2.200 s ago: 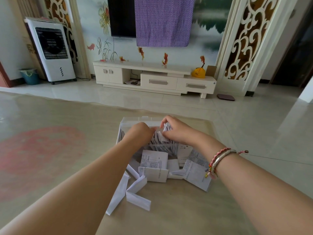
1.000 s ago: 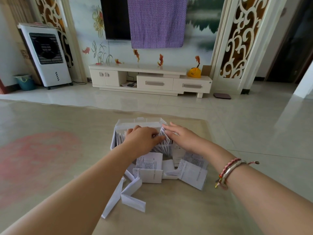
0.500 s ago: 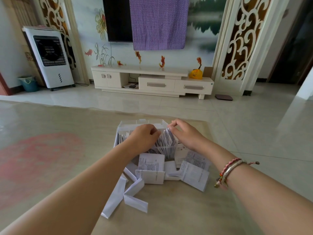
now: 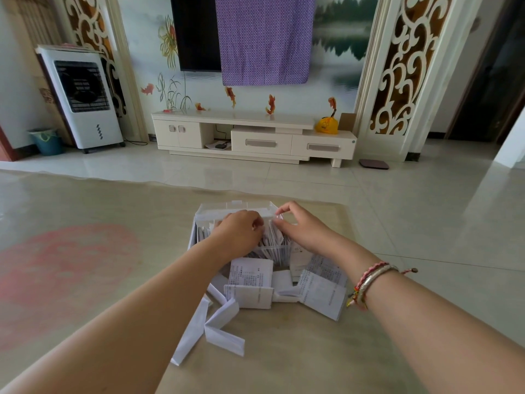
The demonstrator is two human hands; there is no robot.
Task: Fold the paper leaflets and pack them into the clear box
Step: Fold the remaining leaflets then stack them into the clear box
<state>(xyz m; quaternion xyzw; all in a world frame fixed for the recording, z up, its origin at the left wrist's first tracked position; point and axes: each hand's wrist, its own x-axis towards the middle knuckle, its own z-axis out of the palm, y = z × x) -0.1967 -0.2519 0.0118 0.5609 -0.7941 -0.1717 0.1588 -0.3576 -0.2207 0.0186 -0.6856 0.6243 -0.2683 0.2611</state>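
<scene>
Both hands, left (image 4: 240,231) and right (image 4: 301,228), are curling into the folded leaflets (image 4: 272,245) standing upright in the clear box (image 4: 227,210) mid-tabletop (image 4: 85,251); its long axis is running near-to-far, fingertips hidden so grip's hard to tell

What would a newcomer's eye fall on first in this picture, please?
Probably the two hands, left hand and right hand, meeting over the clear box crammed with upright folded leaflets. Next, the loose leaflets scattered on the table just before it, and the purple cloth hanging on the far wall.
</scene>
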